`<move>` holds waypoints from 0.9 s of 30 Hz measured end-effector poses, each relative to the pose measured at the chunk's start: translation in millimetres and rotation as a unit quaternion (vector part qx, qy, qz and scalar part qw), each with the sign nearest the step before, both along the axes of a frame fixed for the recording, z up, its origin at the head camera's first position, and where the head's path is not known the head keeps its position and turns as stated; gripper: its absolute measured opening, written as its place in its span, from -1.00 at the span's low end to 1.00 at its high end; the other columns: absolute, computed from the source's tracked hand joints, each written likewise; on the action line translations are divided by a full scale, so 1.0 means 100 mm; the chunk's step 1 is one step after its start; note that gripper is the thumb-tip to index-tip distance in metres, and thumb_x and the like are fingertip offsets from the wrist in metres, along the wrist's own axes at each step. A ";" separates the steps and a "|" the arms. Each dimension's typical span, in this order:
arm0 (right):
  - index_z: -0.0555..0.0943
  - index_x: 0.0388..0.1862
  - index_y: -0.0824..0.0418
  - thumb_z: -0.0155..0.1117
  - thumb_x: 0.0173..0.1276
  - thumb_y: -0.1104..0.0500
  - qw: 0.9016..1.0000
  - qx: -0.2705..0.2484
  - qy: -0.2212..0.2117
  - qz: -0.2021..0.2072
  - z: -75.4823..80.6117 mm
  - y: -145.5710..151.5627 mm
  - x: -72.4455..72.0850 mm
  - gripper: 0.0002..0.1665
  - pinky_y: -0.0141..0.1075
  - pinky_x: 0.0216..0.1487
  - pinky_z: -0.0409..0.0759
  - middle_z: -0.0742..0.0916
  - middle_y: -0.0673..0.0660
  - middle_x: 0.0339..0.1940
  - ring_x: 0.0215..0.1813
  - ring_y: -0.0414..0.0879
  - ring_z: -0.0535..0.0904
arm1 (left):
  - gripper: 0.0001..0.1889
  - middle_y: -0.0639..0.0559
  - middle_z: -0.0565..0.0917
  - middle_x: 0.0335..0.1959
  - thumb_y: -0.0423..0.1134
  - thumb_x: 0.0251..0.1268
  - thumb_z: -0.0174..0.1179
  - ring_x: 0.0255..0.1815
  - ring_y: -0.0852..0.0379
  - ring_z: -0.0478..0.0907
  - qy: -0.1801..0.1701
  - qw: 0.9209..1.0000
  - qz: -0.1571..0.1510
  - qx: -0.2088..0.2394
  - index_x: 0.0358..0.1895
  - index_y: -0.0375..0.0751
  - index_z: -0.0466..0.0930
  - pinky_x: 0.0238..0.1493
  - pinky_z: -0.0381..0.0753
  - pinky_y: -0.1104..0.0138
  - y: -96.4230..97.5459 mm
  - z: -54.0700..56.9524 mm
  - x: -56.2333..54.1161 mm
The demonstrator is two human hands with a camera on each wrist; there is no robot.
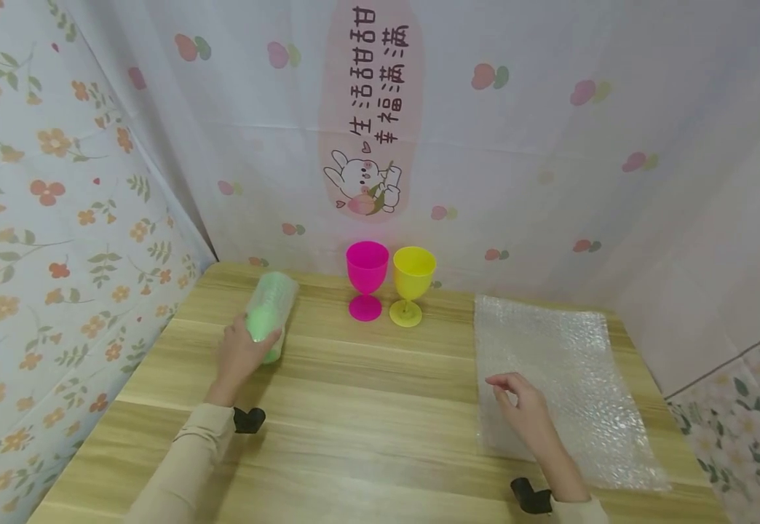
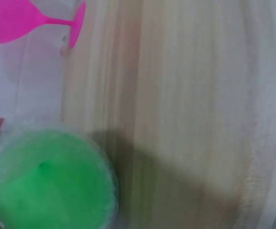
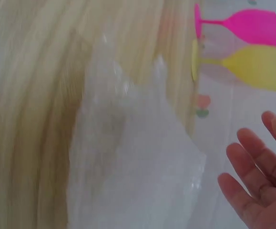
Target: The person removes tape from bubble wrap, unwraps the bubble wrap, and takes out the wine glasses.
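My left hand [image 1: 239,356] grips a green goblet [image 1: 273,302] wrapped in clear bubble wrap, at the left side of the table. In the left wrist view the round green end of the wrapped goblet [image 2: 52,179] faces the camera, and the fingers are mostly hidden behind it. Over the left part of a flat sheet of bubble wrap [image 1: 563,378] hovers my right hand [image 1: 524,411], holding nothing. Its fingers [image 3: 252,164] are spread and loosely bent in the right wrist view. The same bubble wrap [image 3: 133,157] looks blurred there.
A pink goblet [image 1: 367,266] and a yellow goblet [image 1: 414,271] stand upright side by side at the back of the wooden table [image 1: 354,407]. Behind them hangs a printed curtain [image 1: 511,160]. A flowered cloth [image 1: 59,218] borders the left side.
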State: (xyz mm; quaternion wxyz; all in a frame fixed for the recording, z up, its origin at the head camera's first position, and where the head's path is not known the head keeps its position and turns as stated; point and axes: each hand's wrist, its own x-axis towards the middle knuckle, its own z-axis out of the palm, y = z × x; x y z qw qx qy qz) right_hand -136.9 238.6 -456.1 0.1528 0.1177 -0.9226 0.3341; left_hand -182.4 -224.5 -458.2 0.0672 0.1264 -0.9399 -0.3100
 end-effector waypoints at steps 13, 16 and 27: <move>0.56 -0.04 0.28 0.15 0.32 0.30 0.986 -0.019 -0.124 0.108 0.05 -0.58 -0.05 -0.76 0.01 0.03 0.52 0.63 0.16 -0.04 0.02 0.07 0.52 | -0.16 -0.40 0.41 0.14 0.03 0.07 0.27 0.00 -0.24 0.46 0.007 0.983 -0.184 0.002 0.31 -0.40 0.15 -0.08 0.53 -0.04 0.15 -0.09 0.10; 0.51 0.07 0.25 0.18 0.31 0.26 0.981 -0.011 -0.135 0.138 0.09 -0.74 -0.07 -0.66 0.04 0.12 0.48 0.58 0.18 0.09 0.14 0.11 0.47 | -0.16 -0.33 0.45 0.13 0.02 0.02 0.31 0.01 -0.17 0.47 -0.005 0.971 -0.237 0.032 0.32 -0.34 0.19 -0.05 0.54 -0.01 0.22 -0.10 0.13; 0.35 0.33 0.09 0.37 0.13 -0.02 0.948 0.108 -0.114 0.277 0.18 -1.22 -0.23 -0.22 0.16 0.34 0.20 0.28 0.24 0.42 0.43 0.20 0.14 | -0.22 -0.20 0.27 0.37 -0.16 -0.04 0.34 0.38 -0.26 0.14 -0.121 0.881 -0.415 0.192 0.34 -0.20 0.25 0.29 0.16 -0.20 0.47 -0.03 0.25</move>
